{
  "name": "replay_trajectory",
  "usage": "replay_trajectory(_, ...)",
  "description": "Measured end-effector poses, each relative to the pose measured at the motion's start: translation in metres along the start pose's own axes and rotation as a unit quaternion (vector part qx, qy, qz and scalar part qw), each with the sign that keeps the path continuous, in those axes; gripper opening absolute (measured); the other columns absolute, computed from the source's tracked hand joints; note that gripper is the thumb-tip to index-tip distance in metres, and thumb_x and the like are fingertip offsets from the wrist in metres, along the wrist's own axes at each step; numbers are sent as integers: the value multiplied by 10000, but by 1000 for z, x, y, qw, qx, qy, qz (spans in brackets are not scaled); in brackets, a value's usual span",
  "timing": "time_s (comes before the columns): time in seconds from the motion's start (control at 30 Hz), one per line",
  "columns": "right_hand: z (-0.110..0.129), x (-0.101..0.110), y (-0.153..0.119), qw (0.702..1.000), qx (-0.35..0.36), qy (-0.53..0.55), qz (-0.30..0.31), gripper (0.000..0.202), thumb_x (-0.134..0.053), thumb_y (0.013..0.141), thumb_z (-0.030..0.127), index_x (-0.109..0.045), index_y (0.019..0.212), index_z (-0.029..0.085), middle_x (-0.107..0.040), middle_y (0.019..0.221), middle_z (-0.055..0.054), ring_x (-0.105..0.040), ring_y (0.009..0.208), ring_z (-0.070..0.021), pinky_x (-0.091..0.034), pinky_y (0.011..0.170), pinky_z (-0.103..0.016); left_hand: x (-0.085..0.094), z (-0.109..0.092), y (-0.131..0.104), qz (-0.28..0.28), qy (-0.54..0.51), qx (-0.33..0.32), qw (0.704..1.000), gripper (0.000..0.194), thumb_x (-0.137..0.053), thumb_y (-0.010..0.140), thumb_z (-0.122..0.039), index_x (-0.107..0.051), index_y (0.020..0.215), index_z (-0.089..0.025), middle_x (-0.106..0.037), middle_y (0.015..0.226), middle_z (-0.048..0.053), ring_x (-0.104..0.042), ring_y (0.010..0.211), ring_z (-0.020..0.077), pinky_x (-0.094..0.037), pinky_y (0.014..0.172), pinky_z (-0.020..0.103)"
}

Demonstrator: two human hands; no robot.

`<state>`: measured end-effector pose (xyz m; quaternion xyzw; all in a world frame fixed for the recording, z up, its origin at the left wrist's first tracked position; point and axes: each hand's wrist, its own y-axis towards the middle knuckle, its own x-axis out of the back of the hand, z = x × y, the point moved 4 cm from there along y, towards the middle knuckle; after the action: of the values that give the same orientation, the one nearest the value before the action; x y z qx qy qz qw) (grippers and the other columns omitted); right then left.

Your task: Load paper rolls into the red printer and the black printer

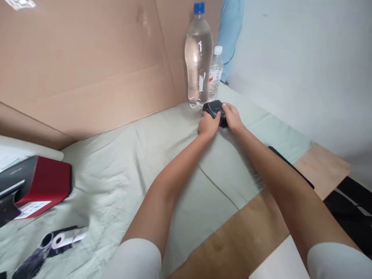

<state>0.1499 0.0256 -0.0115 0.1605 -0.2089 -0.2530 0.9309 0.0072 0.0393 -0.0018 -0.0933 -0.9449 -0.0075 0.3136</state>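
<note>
Both arms stretch forward to a small black boxy device (214,105) at the far part of the cloth-covered surface. My left hand (208,123) grips its near left side, thumb on top. On its right side my right hand (232,117) is closed, with the thumb near the top edge. The exact kind of device cannot be made out, and its underside is partly hidden by the fingers. Just behind it stand a large clear bottle (199,58) with a blue cap and a smaller bottle (215,73) with a white cap.
A red and black machine (50,184) sits at the left. Below it lie black and white rolls (59,240). A cardboard panel (87,58) rises along the back. Brown paper (226,236), a white sheet (280,261) and a thin black flat object (292,166) lie around my right arm.
</note>
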Motion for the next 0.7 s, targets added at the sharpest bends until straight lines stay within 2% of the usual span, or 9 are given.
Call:
replay_trajectory(0.1, 0, 1, 5, 999, -3, -49, 14, 555, -406, 947, 745, -695, 981, 272, -751, 1095, -97, -664, 1113, -291, -495, 1096, -513, 0, 4, 8, 30, -19, -7, 999, 584, -566, 985, -591, -649, 1288, -99, -716, 1298, 264, -680, 1258, 367, -501, 1010, 406)
replay_trajectory(0.17, 8, 5, 4, 992, 13, -122, 17, 573, -366, 980, 698, -698, 1070, 240, -743, 1154, -136, -651, 1160, -314, -481, 1109, -545, 10, 11, 10, 43, -37, -30, 998, 502, -552, 1008, -537, -679, 1253, -118, -725, 1301, 233, -676, 1268, 336, -496, 1021, 379)
replay_trajectory(0.23, 26, 4, -5, 975, 65, -212, -3, 571, -394, 992, 636, -678, 1200, 185, -685, 1302, -199, -588, 1282, -356, -425, 1157, -589, 33, 25, 3, 35, -48, -47, 997, 444, -551, 1020, -478, -676, 1268, -131, -749, 1257, 201, -693, 1231, 299, -496, 1018, 355)
replay_trajectory(0.3, 52, -16, -27, 955, 134, -266, -17, 562, -459, 985, 561, -630, 1324, 147, -578, 1463, -237, -483, 1406, -394, -355, 1201, -621, 71, 44, -12, 6, -50, -54, 997, 402, -567, 1014, -416, -663, 1287, -137, -780, 1151, 167, -725, 1129, 265, -509, 983, 336)
replay_trajectory(0.4, 96, -93, -79, 955, 203, -211, 53, 563, -530, 958, 484, -597, 1403, 146, -525, 1528, -225, -431, 1450, -406, -314, 1229, -624, 147, 75, -50, -70, -41, -69, 994, 281, -542, 1007, -306, -684, 1207, -169, -787, 1013, 101, -736, 978, 214, -522, 915, 303)
replay_trajectory(0.5, 149, -207, -143, 953, 222, -54, 199, 592, -598, 918, 499, -605, 1418, 182, -573, 1489, -187, -468, 1422, -385, -334, 1241, -585, 235, 104, -94, -161, -16, -87, 983, 232, -518, 990, -221, -695, 1139, -201, -771, 1013, 61, -720, 971, 186, -511, 937, 282)
replay_trajectory(0.57, 189, -284, -185, 932, 209, 51, 293, 587, -635, 900, 522, -618, 1405, 223, -602, 1466, -153, -496, 1404, -366, -363, 1235, -559, 299, 127, -125, -228, 3, -99, 969, 238, -524, 974, -183, -696, 1136, -210, -757, 1052, 50, -707, 1032, 192, -492, 1005, 293)
replay_trajectory(0.63, 231, -351, -221, 906, 194, 121, 355, 601, -679, 875, 514, -620, 1398, 224, -605, 1466, -143, -506, 1406, -347, -363, 1244, -531, 367, 158, -157, -329, 22, -85, 940, 238, -554, 945, -155, -689, 1133, -209, -733, 1110, 55, -674, 1143, 215, -453, 1094, 325)
replay_trajectory(0.7, 268, -404, -248, 897, 168, 151, 380, 677, -737, 835, 467, -584, 1441, 208, -574, 1507, -144, -476, 1450, -341, -326, 1274, -521, 433, 199, -191, -458, 34, -19, 888, 242, -593, 907, -138, -668, 1129, -200, -702, 1167, 73, -624, 1242, 243, -408, 1163, 373)
